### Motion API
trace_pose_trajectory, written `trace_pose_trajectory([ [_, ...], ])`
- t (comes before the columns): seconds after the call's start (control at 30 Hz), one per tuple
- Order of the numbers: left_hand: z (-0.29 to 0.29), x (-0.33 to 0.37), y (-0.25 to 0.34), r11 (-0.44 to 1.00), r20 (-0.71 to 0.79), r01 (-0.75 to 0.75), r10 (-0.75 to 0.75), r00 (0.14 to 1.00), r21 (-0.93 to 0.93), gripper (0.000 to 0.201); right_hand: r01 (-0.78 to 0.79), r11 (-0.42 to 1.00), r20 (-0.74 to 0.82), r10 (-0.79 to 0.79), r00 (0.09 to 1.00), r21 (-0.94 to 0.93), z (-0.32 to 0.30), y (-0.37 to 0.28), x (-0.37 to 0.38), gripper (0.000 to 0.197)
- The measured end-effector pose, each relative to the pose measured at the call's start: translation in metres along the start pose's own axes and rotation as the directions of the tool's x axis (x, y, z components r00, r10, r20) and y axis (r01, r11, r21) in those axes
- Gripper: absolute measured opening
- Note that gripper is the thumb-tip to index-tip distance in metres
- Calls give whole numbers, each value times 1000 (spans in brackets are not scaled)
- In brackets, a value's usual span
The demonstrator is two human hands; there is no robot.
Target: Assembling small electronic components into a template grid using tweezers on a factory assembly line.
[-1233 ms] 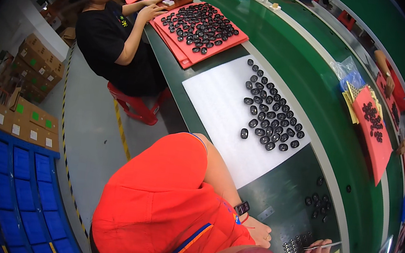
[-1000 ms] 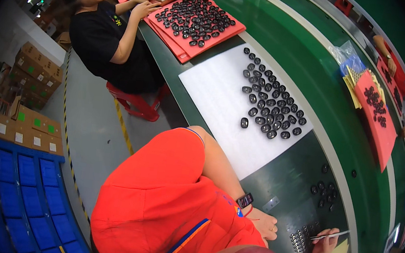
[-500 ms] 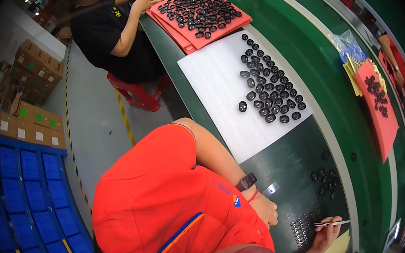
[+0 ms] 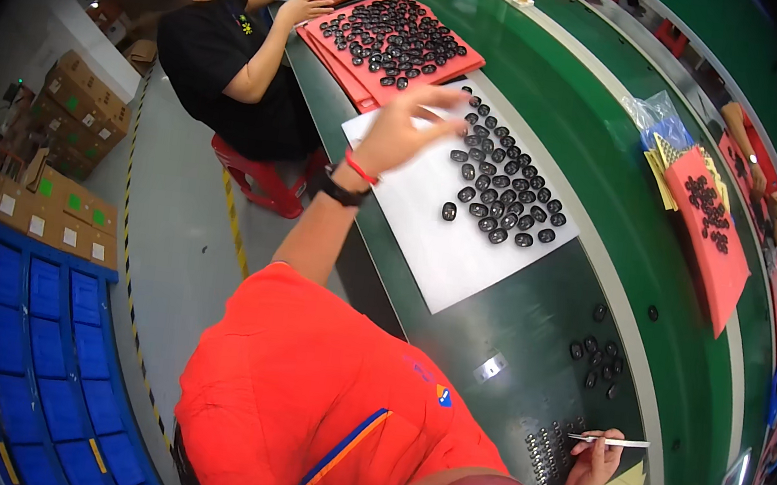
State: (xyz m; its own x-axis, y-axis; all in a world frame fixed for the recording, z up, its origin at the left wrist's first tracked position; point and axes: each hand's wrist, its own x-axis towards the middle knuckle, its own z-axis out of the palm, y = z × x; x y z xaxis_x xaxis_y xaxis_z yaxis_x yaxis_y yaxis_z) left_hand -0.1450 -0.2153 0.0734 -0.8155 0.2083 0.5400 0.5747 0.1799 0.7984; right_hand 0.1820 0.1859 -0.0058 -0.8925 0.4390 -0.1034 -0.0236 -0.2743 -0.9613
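My left hand [image 4: 406,131] is stretched out over the white foam sheet [image 4: 443,268], its fingers apart and slightly blurred, with nothing visible in them. Its fingertips are beside the far end of the black oval pieces [image 4: 511,195] spread over that sheet. At the lower right, my right hand [image 4: 595,465] grips a pair of silver tweezers [image 4: 624,443], which lie level across the fingers. Rows of small shiny metal parts [image 4: 546,457] cover the dark table just left of that hand. A few more black oval pieces [image 4: 595,362] lie loosely beyond it.
A co-worker in black [image 4: 209,50] works at the far left, beside red foam sheets [image 4: 358,86] heaped with black pieces. A green conveyor belt [image 4: 600,152] runs along the right. Blue bins [image 4: 48,290] and cartons [image 4: 82,112] stand left. A small metal plate [image 4: 490,367] lies on the table.
My left hand has risen from beside the small metal parts and reached far forward over the white sheet, its fingers now spread. My right hand still holds the tweezers, now turned nearly level.
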Motion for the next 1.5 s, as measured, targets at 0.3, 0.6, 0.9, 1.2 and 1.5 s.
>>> trace_pose_trajectory([
  [0.3,-87,-40,-121,514,-496,524,-205,844,679,77,37,999,-27,-37,999,-2,-9,9,5,15],
  [0.6,-46,-58,-120,454,-384,417,-168,908,787,70,14,1000,-75,-15,997,-12,-9,13,4,16],
  [0.9,-25,-66,-99,604,-212,238,-116,970,761,66,-11,998,-94,5,996,-63,-3,4,0,16],
  [1.2,-117,5,-166,736,-524,482,-677,517,-476,45,3,999,-64,-6,998,-46,-7,9,2,17],
  [1.5,-148,23,-173,568,-444,610,-820,361,-553,21,6,999,-60,-8,998,-33,-7,7,2,18],
])
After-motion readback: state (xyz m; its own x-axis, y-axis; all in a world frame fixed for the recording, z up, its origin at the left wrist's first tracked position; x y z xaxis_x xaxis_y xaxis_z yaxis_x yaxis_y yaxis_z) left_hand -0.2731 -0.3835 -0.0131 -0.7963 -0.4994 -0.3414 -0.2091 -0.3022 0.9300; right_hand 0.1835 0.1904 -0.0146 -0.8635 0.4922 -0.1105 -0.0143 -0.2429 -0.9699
